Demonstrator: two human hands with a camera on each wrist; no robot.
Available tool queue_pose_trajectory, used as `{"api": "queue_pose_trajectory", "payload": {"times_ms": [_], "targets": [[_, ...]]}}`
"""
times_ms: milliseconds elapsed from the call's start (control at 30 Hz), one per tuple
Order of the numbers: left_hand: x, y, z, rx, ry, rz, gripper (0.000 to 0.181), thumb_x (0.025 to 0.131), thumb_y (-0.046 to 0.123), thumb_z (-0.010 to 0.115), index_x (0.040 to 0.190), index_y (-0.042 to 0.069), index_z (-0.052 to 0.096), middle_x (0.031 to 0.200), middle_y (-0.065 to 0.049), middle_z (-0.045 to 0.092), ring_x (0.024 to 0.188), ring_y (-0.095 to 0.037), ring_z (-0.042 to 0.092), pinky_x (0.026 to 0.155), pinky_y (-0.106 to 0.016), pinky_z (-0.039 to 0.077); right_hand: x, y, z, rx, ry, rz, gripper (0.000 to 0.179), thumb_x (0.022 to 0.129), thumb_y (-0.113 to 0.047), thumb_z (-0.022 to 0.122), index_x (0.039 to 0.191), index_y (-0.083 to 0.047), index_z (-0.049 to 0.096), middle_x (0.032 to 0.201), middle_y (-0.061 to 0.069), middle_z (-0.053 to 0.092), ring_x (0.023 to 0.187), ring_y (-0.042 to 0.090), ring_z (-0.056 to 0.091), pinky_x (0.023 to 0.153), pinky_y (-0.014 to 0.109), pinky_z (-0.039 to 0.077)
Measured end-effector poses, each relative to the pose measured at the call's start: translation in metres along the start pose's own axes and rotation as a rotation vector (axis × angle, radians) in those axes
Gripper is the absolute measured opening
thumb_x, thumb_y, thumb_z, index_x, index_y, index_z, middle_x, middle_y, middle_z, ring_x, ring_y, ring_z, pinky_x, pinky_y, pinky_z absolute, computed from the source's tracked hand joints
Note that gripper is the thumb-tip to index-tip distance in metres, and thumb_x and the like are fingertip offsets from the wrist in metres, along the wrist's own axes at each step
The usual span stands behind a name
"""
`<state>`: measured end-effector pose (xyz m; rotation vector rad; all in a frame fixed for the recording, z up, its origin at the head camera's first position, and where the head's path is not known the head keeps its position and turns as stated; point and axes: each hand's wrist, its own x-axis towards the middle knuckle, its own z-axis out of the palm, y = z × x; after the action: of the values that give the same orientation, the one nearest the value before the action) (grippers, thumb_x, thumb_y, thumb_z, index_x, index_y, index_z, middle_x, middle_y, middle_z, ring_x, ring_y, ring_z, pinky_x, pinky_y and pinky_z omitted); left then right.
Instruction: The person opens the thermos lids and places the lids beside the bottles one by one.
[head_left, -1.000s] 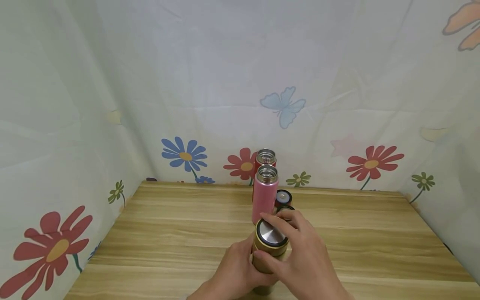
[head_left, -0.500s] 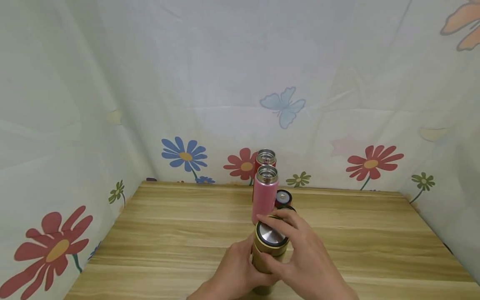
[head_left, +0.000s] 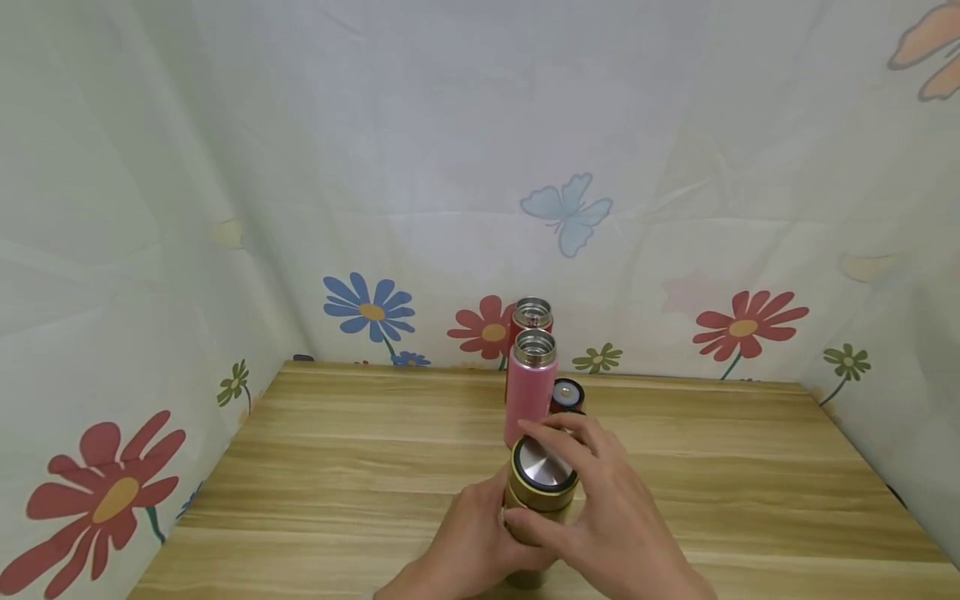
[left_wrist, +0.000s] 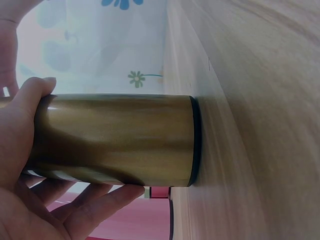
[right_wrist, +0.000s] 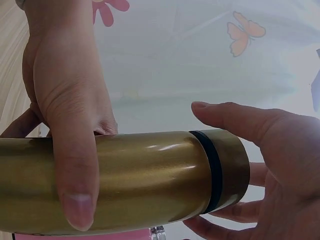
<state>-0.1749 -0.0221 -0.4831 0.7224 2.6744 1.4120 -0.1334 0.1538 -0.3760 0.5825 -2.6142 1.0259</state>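
Observation:
A gold thermos [left_wrist: 115, 140] stands upright on the wooden table, its base almost at the tabletop in the left wrist view. My left hand [head_left: 472, 533] grips its body, thumb on one side and fingers on the other. Its gold lid [head_left: 543, 465] has a silver disc top with a black rim; a black ring shows between lid and body in the right wrist view. My right hand [head_left: 622, 508] curls round the lid from above, fingers along its far side. The right thumb [right_wrist: 220, 112] stands slightly off the lid's edge.
Behind the thermos stand a pink bottle [head_left: 528, 400] and a red bottle [head_left: 532, 313], both uncapped with steel necks showing. A dark-rimmed cap [head_left: 567, 393] lies right of them; another is mostly behind my right hand. A flower-printed curtain [head_left: 420, 208] surrounds the table [head_left: 337, 450].
My right fingers and thumb shift slightly round the lid, the thumb moving right and then back left. The left hand and the thermos stay in place.

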Motion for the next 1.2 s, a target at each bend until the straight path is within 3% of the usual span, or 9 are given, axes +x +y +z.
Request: {"api": "queue_pose_trajectory", "payload": {"times_ms": [167, 333, 533, 833, 1200], "targets": [[0.0, 0.0, 0.001, -0.006, 0.008, 0.02, 0.068, 0.077, 0.053, 0.087, 0.133, 0.04, 0.052, 0.118, 0.018, 0.071, 0.101, 0.002, 0.067, 0.091, -0.024, 0.055, -0.001, 0.0, 0.005, -0.107, 0.079, -0.01, 0.079, 0.069, -0.052, 0.094, 0.14, -0.04, 0.06, 0.132, -0.009, 0.054, 0.121, 0.015, 0.053, 0.091, 0.043, 0.054], [0.001, 0.0, 0.001, -0.039, -0.009, -0.012, 0.075, 0.075, 0.057, 0.088, 0.137, 0.041, 0.05, 0.124, 0.018, 0.07, 0.107, 0.002, 0.066, 0.097, -0.025, 0.054, 0.0, -0.003, 0.009, -0.227, 0.161, 0.003, 0.083, 0.064, -0.058, 0.094, 0.138, -0.038, 0.063, 0.121, -0.005, 0.056, 0.109, 0.013, 0.053, 0.081, 0.037, 0.052], [0.002, 0.001, -0.001, -0.023, -0.037, -0.033, 0.08, 0.076, 0.057, 0.087, 0.143, 0.043, 0.045, 0.131, 0.018, 0.067, 0.112, 0.001, 0.064, 0.1, -0.029, 0.054, -0.001, -0.008, 0.012, -0.291, 0.202, 0.023, 0.074, 0.064, -0.054, 0.096, 0.129, -0.028, 0.071, 0.117, -0.003, 0.057, 0.1, 0.013, 0.055, 0.077, 0.035, 0.052], [0.001, -0.001, 0.0, 0.009, -0.007, -0.003, 0.079, 0.075, 0.051, 0.089, 0.142, 0.04, 0.047, 0.128, 0.017, 0.068, 0.111, 0.0, 0.065, 0.096, -0.028, 0.054, -0.002, -0.007, 0.014, -0.289, 0.245, -0.045, 0.068, 0.066, -0.047, 0.097, 0.126, -0.026, 0.073, 0.118, -0.001, 0.059, 0.102, 0.015, 0.058, 0.079, 0.039, 0.052], [0.001, 0.0, 0.001, -0.019, 0.0, -0.026, 0.069, 0.074, 0.054, 0.089, 0.132, 0.042, 0.054, 0.119, 0.021, 0.07, 0.105, 0.002, 0.066, 0.093, -0.027, 0.054, -0.001, -0.001, 0.008, -0.168, 0.182, -0.091, 0.065, 0.07, -0.031, 0.096, 0.129, -0.034, 0.07, 0.12, -0.006, 0.058, 0.108, 0.011, 0.057, 0.083, 0.036, 0.055]]}}
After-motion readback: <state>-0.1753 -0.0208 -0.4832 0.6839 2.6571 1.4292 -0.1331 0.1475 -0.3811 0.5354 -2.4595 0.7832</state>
